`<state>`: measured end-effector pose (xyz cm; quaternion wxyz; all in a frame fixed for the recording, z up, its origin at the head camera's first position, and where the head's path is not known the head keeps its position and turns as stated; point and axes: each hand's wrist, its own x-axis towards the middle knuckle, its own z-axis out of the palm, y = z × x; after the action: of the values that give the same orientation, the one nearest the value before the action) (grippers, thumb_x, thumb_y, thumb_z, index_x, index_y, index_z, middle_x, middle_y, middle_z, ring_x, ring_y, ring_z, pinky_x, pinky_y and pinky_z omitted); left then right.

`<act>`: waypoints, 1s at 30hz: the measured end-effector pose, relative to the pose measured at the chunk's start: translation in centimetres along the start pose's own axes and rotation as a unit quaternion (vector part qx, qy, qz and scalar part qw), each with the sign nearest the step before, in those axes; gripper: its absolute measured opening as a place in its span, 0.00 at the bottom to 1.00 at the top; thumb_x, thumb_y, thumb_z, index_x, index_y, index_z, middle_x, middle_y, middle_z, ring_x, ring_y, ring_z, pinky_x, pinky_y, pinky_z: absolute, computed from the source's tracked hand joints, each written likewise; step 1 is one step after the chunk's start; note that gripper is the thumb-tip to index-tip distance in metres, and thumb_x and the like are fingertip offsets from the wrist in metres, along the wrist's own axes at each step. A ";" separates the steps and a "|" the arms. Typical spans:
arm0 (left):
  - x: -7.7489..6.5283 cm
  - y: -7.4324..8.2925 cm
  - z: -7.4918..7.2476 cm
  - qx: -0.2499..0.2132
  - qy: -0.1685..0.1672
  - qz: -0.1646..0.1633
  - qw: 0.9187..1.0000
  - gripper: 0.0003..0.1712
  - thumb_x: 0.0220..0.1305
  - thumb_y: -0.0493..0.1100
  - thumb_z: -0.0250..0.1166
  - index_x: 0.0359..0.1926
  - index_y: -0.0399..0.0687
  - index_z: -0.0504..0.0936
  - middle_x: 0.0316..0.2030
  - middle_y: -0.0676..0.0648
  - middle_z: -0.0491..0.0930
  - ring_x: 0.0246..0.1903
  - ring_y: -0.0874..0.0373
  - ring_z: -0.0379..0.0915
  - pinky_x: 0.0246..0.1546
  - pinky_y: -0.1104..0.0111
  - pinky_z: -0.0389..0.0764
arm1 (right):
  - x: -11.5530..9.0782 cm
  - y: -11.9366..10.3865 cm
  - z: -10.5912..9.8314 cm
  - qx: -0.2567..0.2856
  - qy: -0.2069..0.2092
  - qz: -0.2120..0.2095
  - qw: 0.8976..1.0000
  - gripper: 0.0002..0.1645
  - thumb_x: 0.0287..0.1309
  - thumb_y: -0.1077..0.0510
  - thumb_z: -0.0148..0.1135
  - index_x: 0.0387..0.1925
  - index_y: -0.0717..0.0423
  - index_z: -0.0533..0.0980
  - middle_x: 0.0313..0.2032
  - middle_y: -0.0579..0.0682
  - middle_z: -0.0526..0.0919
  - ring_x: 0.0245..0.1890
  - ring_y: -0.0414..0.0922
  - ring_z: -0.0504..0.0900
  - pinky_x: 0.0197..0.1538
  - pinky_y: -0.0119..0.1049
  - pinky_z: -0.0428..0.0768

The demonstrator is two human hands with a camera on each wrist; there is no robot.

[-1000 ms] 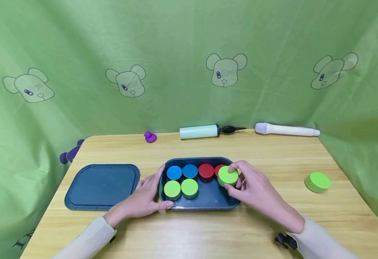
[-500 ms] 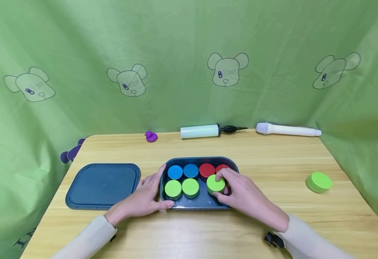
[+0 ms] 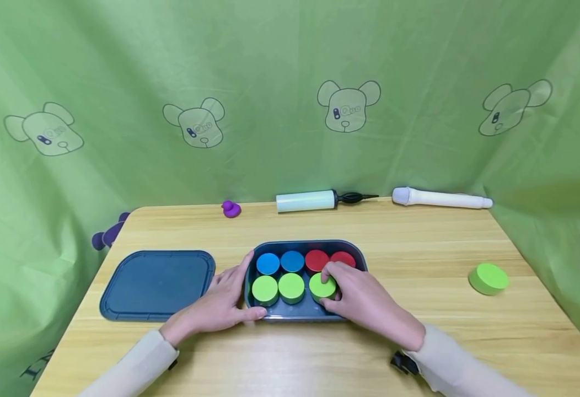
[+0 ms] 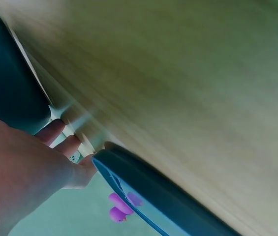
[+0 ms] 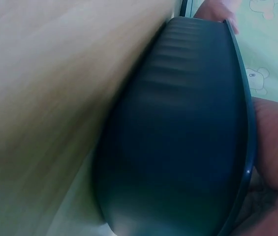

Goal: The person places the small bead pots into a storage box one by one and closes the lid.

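A dark blue tray-like box [image 3: 349,313] sits mid-table. Blue cylinders [image 3: 292,261] and red cylinders [image 3: 317,260] form its back row. Two green cylinders [image 3: 278,290] stand at the front left. My right hand [image 3: 364,298] pinches a third green cylinder [image 3: 322,288] between thumb and fingers, inside the box beside those two, in front of the reds. My left hand [image 3: 223,306] rests against the box's left end, fingers extended along the side and thumb along the front rim. In the right wrist view, the box wall [image 5: 173,128] hides the cylinders.
A dark blue lid [image 3: 156,284] lies left of the box. One more green cylinder [image 3: 488,279] stands far right. Along the back edge are a purple rubber duck [image 3: 231,209], a hand pump [image 3: 306,201] and a white microphone-shaped stick [image 3: 444,198]. A green curtain [image 3: 270,149] hangs behind.
My right hand has carried the green cylinder left and down, from over the box's right end to beside the other two green ones. My left hand has stayed put.
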<state>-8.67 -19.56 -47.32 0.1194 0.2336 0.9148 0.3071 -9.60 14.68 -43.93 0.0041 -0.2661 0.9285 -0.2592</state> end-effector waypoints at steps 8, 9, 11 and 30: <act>-0.1 0.0 0.0 -0.005 -0.001 -0.003 1.000 0.70 0.69 0.74 0.68 0.90 0.63 0.29 0.86 0.43 0.49 0.82 0.33 0.47 0.74 0.28 0.46 | 0.4 -0.3 0.1 0.008 -0.012 0.006 1.000 0.22 0.53 0.61 0.87 0.41 0.53 0.78 0.36 0.44 0.78 0.31 0.38 0.76 0.35 0.32 0.79; -0.1 0.0 0.0 -0.005 -0.001 -0.003 1.000 0.70 0.69 0.74 0.68 0.90 0.63 0.29 0.86 0.43 0.49 0.82 0.33 0.47 0.74 0.28 0.46 | 0.4 -0.3 0.2 0.013 -0.015 0.005 1.000 0.22 0.53 0.62 0.87 0.41 0.53 0.78 0.36 0.44 0.78 0.31 0.38 0.76 0.35 0.32 0.79; -0.1 0.0 0.0 -0.004 -0.001 -0.003 1.000 0.70 0.69 0.75 0.68 0.90 0.63 0.29 0.86 0.43 0.49 0.82 0.33 0.47 0.74 0.28 0.46 | 0.4 -0.3 0.1 0.022 -0.019 0.003 1.000 0.22 0.53 0.64 0.87 0.41 0.54 0.78 0.36 0.44 0.78 0.31 0.38 0.77 0.35 0.31 0.80; 0.0 0.1 0.1 0.004 -0.001 -0.002 1.000 0.70 0.70 0.74 0.68 0.90 0.63 0.29 0.86 0.42 0.49 0.82 0.33 0.47 0.74 0.27 0.45 | 0.3 -0.1 -0.1 0.079 -0.039 0.014 0.996 0.24 0.58 0.68 0.82 0.48 0.58 0.75 0.34 0.45 0.81 0.28 0.33 0.80 0.38 0.31 0.83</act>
<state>-8.60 -19.51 -47.33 0.1197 0.2322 0.9164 0.3033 -9.79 14.54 -43.73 0.0653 -0.2615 0.9080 -0.3209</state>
